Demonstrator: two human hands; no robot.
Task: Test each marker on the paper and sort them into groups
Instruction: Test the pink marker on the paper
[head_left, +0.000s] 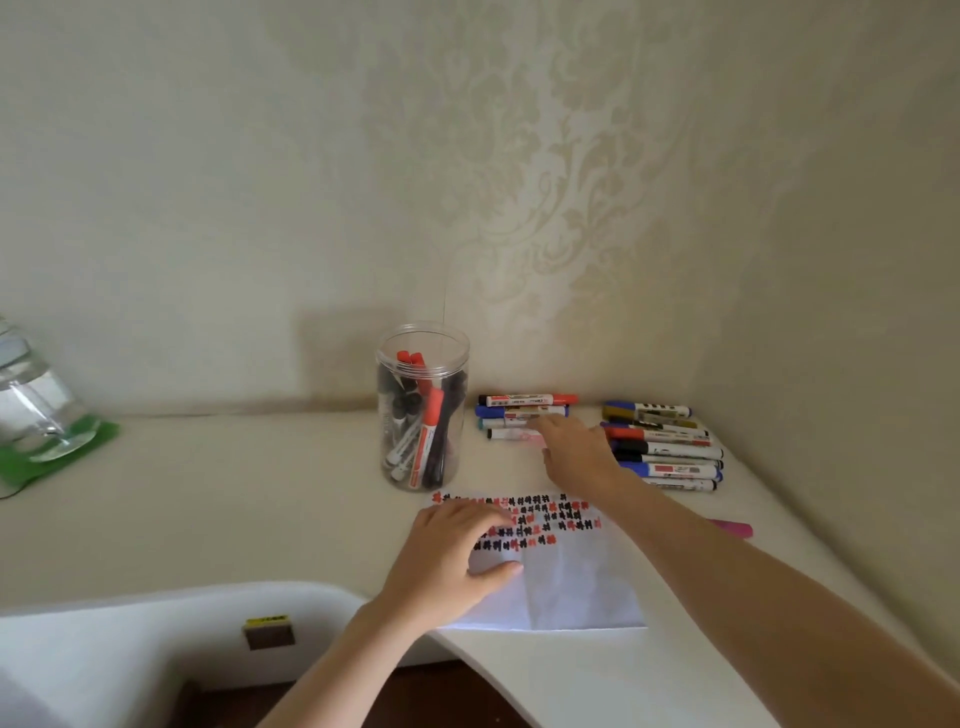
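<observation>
Cream patterned wallpaper rises behind a pale tabletop (234, 493) that curves away at its near edge. White paper (566, 587) lies near that edge, its far half covered in rows of black and red test marks. A clear plastic jar (422, 410) just beyond the paper holds untested markers. Two sorted groups lie along the far edge: a small row (524, 413) beside the jar and a bigger pile (665, 447) toward the far right corner. The left hand (452, 551) rests on the paper, fingers relaxed and slightly spread, steadying it. The right hand (576, 452) reaches to the small row, fingertips on a marker there; whether they pinch it is unclear. This looks like the sorting step; next, probably, comes drawing another marker from the jar.
</observation>
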